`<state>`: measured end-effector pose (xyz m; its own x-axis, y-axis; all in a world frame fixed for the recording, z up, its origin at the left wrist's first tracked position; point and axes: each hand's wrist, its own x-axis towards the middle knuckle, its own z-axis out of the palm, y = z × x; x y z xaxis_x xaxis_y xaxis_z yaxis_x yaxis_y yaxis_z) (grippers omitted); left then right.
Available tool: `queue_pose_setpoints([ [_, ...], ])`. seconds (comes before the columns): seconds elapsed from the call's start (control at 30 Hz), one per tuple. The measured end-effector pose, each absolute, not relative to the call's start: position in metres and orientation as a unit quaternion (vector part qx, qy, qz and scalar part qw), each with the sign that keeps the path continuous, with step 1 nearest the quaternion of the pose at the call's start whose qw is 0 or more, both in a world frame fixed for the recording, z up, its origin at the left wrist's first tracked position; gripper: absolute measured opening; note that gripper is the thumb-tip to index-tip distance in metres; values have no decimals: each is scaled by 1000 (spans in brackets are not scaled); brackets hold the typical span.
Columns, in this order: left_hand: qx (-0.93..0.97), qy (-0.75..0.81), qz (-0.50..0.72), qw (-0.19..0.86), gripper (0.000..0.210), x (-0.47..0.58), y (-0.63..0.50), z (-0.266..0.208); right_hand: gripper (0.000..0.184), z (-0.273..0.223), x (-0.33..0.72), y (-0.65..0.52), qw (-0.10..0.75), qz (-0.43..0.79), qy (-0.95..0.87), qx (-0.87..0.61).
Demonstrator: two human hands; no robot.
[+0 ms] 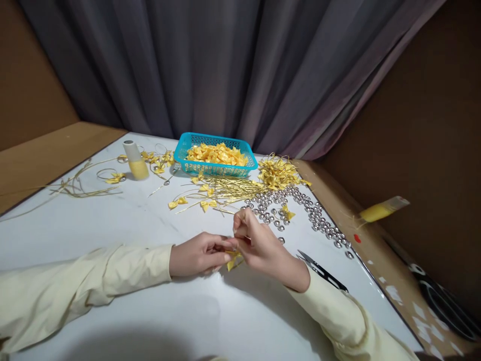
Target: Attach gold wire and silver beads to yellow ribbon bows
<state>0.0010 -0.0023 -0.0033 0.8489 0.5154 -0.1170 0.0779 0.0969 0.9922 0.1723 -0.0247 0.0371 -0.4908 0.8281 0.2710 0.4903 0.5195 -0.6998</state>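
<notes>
A yellow ribbon bow (pixel 233 262) sits between my hands, low over the white tabletop. My left hand (pixel 199 254) comes in from the left and pinches the bow with its thumb and fingers. Close against it, my right hand (pixel 261 245) has its fingers curled into a pinch above the bow. Whatever those right fingertips grip is too small or hidden to make out. Under my right wrist lie black thread snips (pixel 323 272). Small silver rings (pixel 270 208) are scattered just beyond my right hand, with a loose yellow bow (pixel 287 212) among them.
A blue basket (pixel 180 148) of yellow bows stands at the back. Gold cords (pixel 233 187) lie before it, beside a heap of corded bows (pixel 280 173). A yellow-filled bottle (pixel 137 163) stands at left; another yellow container (pixel 383 209) and black scissors (pixel 443 306) are at right.
</notes>
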Motion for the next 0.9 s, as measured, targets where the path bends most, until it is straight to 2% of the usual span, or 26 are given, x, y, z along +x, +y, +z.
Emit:
queue_pose_setpoints([
  [0.13,651,230,170,704,30,1,-4,-3,19,42,179,-20,291,349,-788,-415],
  [0.3,641,231,171,712,37,0,-3,-3,49,37,185,-12,224,266,-849,-397],
  [0.37,643,227,166,713,39,0,-3,-3,52,33,184,-12,212,246,-870,-371],
  [0.57,632,229,158,723,38,0,-3,-4,49,30,181,-15,204,267,-889,-311],
  [0.9,606,261,150,737,33,1,0,-3,49,24,179,-15,255,227,-889,-305],
])
